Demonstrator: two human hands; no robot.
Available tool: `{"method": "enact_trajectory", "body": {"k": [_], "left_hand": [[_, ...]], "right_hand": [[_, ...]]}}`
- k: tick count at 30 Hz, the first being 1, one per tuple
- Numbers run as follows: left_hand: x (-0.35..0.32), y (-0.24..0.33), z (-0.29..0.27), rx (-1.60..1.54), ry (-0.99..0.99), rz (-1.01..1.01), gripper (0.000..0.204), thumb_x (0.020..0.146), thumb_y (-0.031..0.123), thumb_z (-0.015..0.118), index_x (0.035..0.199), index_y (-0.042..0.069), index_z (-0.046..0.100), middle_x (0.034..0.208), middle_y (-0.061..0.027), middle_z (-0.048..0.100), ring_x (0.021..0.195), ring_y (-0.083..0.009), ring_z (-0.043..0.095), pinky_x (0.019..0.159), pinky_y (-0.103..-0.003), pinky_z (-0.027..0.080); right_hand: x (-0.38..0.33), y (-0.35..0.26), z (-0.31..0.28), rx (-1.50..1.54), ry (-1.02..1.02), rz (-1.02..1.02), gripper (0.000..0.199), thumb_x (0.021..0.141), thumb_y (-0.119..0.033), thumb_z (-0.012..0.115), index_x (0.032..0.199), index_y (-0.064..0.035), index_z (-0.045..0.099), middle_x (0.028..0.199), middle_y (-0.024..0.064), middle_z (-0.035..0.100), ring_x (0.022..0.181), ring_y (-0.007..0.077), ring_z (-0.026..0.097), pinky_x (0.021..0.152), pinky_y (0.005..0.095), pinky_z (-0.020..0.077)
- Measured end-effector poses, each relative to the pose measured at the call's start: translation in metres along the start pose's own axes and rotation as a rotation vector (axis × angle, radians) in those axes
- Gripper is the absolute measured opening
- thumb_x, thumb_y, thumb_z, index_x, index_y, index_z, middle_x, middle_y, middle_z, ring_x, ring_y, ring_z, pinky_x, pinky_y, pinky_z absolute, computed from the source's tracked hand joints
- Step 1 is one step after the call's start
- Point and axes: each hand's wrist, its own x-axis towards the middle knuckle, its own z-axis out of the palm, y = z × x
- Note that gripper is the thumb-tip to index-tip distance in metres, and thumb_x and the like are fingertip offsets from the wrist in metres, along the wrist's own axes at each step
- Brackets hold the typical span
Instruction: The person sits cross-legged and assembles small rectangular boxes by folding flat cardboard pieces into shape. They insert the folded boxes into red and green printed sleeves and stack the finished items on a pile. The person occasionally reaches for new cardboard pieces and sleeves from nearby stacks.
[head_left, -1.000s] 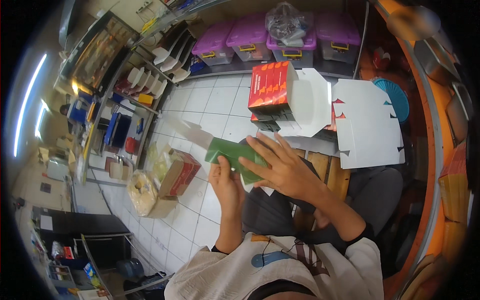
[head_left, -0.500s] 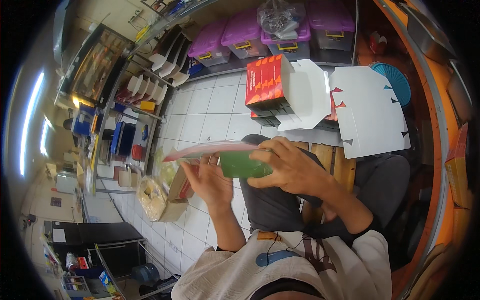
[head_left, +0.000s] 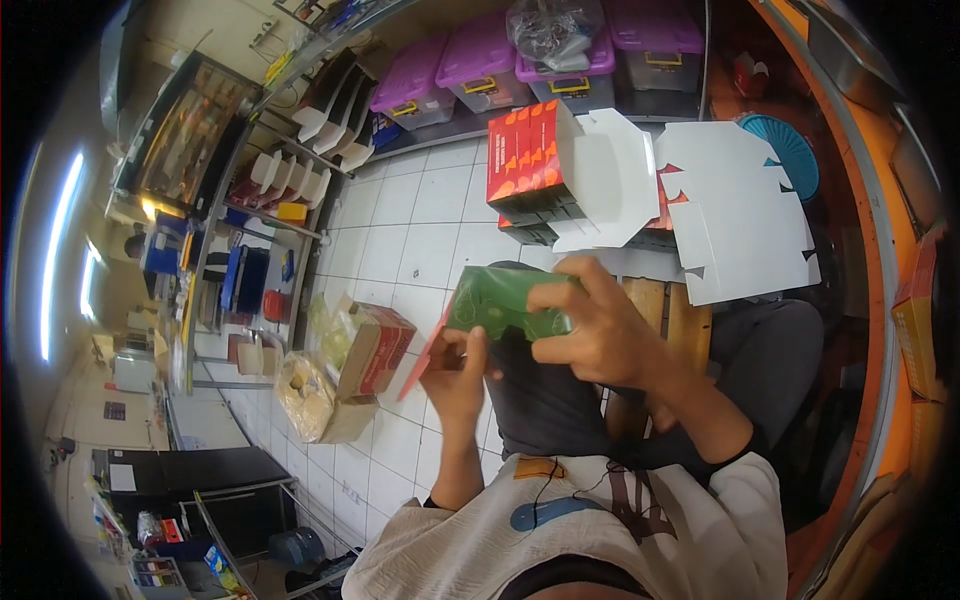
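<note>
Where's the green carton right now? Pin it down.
In the head view, the green carton sits centre frame, held between the left hand and right hand, below the red box stack.

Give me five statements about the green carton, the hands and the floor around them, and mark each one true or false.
1. Both hands are on the green carton. True: the right hand grips it from above and the left hand holds its lower left end.
2. The green carton lies flat on the floor. False: it is held up over the person's lap.
3. A stack of red boxes stands on the white tiled floor beyond the hands. True.
4. The storage bins at the back have green lids. False: the lids are purple.
5. Flat white carton blanks lie to the right of the red stack. True.
</note>
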Motion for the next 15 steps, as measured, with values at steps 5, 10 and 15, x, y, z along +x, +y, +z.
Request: {"method": "enact_trajectory", "body": {"k": [5, 10, 15], "left_hand": [[-0.011, -0.006, 0.022, -0.302, 0.056, 0.099, 0.014, 0.093, 0.018, 0.051, 0.090, 0.004, 0.049, 0.089, -0.0064, 0.057, 0.078, -0.0105, 0.055, 0.071, -0.024, 0.046], [0.001, -0.011, 0.006, -0.399, -0.221, 0.215, 0.027, 0.085, 0.023, 0.063, 0.092, 0.006, 0.044, 0.096, -0.0111, 0.052, 0.082, -0.0168, 0.052, 0.074, -0.032, 0.045], [0.003, -0.009, -0.035, 0.884, -1.028, 0.623, 0.073, 0.050, 0.043, 0.078, 0.105, 0.005, 0.048, 0.120, -0.0127, 0.048, 0.110, -0.0319, 0.045, 0.097, -0.044, 0.033]], "right_hand": [[-0.004, -0.016, 0.039, -0.051, 0.152, 0.017, 0.004, 0.065, -0.010, 0.063, 0.064, -0.0115, 0.060, 0.104, 0.0036, 0.049, 0.101, 0.0307, 0.044, 0.085, 0.0452, 0.0389], [0.001, -0.006, 0.021, 0.184, 0.060, 0.188, 0.016, 0.066, 0.002, 0.057, 0.066, -0.0131, 0.061, 0.101, 0.0062, 0.045, 0.096, 0.0280, 0.042, 0.082, 0.0352, 0.0393], [-0.012, 0.040, 0.021, 0.729, -0.019, 0.540, 0.018, 0.073, 0.006, 0.050, 0.066, -0.0075, 0.059, 0.100, 0.0050, 0.040, 0.096, 0.0178, 0.044, 0.085, 0.0321, 0.0362]]}}
